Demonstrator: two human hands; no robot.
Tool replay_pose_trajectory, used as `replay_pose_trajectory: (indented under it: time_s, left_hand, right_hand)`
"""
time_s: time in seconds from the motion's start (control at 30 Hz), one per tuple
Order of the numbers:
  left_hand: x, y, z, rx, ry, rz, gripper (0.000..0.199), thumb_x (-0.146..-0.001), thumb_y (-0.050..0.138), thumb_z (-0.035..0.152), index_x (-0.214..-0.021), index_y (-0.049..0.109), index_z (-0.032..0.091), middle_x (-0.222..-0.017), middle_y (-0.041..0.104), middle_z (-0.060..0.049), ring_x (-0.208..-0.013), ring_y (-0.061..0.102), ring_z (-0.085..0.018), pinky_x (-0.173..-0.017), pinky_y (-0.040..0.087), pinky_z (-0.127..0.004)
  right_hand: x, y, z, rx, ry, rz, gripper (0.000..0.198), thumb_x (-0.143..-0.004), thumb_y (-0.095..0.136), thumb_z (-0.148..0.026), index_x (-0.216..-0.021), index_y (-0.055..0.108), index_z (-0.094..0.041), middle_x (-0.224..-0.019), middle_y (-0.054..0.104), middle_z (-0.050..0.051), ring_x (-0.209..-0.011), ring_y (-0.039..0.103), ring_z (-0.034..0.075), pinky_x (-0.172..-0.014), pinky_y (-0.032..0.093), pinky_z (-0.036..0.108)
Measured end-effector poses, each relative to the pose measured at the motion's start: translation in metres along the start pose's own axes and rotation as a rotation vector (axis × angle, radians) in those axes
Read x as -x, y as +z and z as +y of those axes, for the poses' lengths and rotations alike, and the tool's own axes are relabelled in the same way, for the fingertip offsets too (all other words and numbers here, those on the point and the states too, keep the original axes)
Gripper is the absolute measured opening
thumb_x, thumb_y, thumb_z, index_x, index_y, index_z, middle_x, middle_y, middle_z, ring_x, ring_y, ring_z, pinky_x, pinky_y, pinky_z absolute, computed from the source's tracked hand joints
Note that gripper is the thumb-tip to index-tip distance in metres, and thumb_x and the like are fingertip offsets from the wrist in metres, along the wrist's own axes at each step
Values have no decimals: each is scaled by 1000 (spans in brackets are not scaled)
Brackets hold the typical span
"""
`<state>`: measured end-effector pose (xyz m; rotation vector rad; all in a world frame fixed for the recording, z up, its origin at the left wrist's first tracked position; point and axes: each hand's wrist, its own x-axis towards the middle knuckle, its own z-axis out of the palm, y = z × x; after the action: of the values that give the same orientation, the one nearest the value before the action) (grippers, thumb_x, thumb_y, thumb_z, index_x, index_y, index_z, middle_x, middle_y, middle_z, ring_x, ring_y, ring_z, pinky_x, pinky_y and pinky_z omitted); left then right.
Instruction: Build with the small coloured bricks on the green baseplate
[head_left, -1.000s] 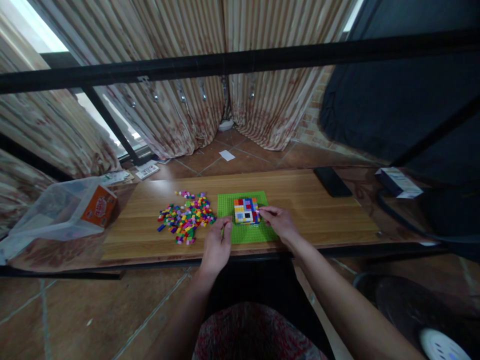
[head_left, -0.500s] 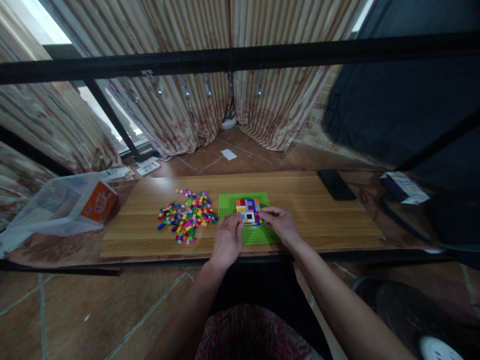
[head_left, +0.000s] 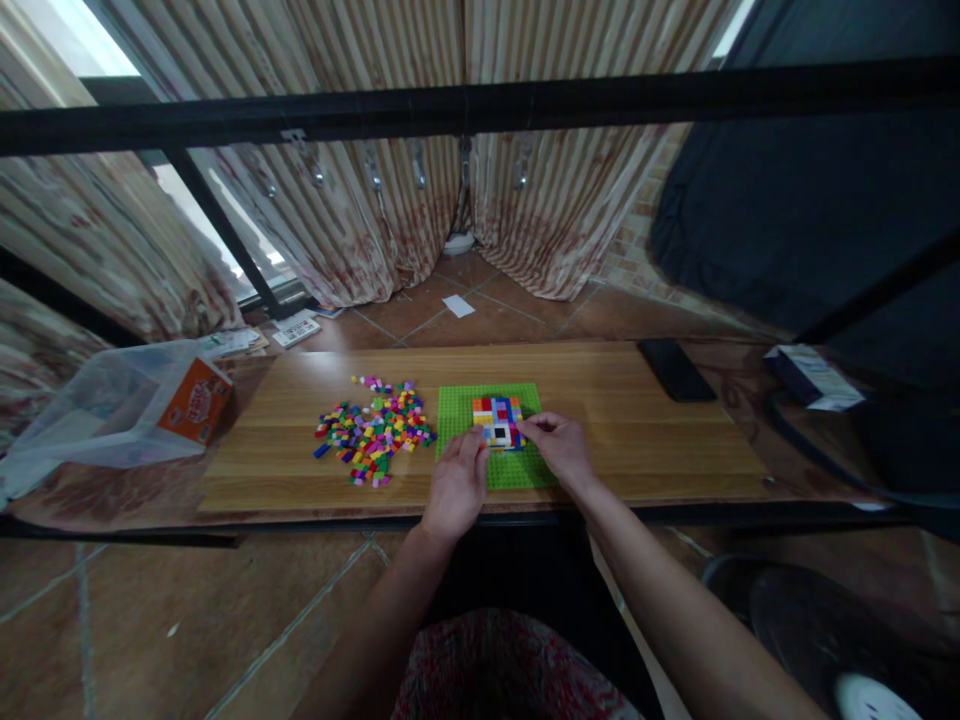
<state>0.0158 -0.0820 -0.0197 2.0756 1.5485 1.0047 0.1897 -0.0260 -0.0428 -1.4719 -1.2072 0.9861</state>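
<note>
A square build of colourful toy bricks (head_left: 496,408), with a white-framed dark square near its front, stands on a green studded baseplate (head_left: 456,403). My left hand (head_left: 457,482) is closed, its fingertips against the build's front left edge. From the other side my right hand (head_left: 561,447) pinches at the build's right edge, thumb and forefinger together. Whether a small loose brick is between the fingers of either hand cannot be made out. Left of the baseplate lies a spread pile of small loose bricks (head_left: 384,430) in many colours.
All this rests on a low wooden board (head_left: 630,440). A black phone (head_left: 676,370) lies at its far right. A clear plastic bin (head_left: 105,400) with an orange label is off the left end, and a small box (head_left: 814,378) off the right. A black bar (head_left: 570,105) crosses beyond.
Both hands keep almost the same place at the build's two sides, with only slight finger movement. The view has shifted a little. The loose pile looks unchanged.
</note>
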Motion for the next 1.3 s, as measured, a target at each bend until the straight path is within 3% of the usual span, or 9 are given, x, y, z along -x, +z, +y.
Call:
replay_pose_trajectory:
  time_s: [0.43,0.57,0.63,0.77,0.9,1.0,1.13,1.3]
  left_hand:
    - [0,0,-3,-2,9,20,16,-93,42,23,-100,57,19,-113,65,-9,-106,59,-21,-95,48,-39]
    - [1,-7,1,111,-80,126,15,-91,46,26,-95,59,19,-109,66,-8,-104,59,-21,-95,45,-38]
    - [2,-12,4,271,-202,177,18,-91,48,31,-92,60,19,-97,67,-7,-92,62,-19,-85,48,-34]
    - [8,-21,13,849,-551,168,26,-84,57,43,-84,58,16,-69,60,1,-58,56,-9,-56,43,-22]
    - [16,-31,24,1179,-724,139,33,-71,72,41,-86,61,14,-73,62,0,-62,58,-7,-60,44,-20]
    - [21,-34,27,1182,-715,126,34,-69,73,39,-87,62,13,-74,63,-1,-63,59,-8,-62,45,-20]
    - [30,-34,23,1037,-637,84,31,-76,67,39,-91,63,13,-73,63,-2,-62,59,-9,-61,46,-22]
    - [45,-36,21,812,-472,-22,29,-85,56,34,-105,60,15,-76,64,-2,-65,58,-11,-64,47,-24]
  right_hand:
    - [-5,1,-14,-14,190,4,38,-47,79,-50,-58,66,-17,-47,57,-2,-45,45,10,-47,32,24]
    - [1,-3,-18,-53,171,-18,37,-48,79,-50,-56,65,-16,-48,56,-2,-46,45,10,-48,34,24]
    - [6,-6,-16,-99,126,21,36,-51,77,-50,-59,66,-16,-51,58,-2,-49,47,11,-49,35,24]
    - [27,-8,-15,-176,12,181,31,-63,72,-47,-64,66,-16,-59,61,-1,-56,51,12,-56,39,25]
    - [59,2,-27,-157,-54,64,25,-73,67,-42,-72,68,-17,-65,64,0,-61,54,14,-61,41,26]
    - [78,15,-38,-157,-94,-94,22,-78,64,-39,-82,69,-18,-72,67,1,-66,57,15,-64,44,27]
    - [89,29,-47,-194,-106,-201,21,-80,64,-37,-90,69,-20,-81,69,2,-74,62,16,-72,48,29]
    - [98,37,-50,-253,-36,-314,21,-76,68,-36,-90,68,-20,-73,66,-1,-65,60,14,-64,48,27]
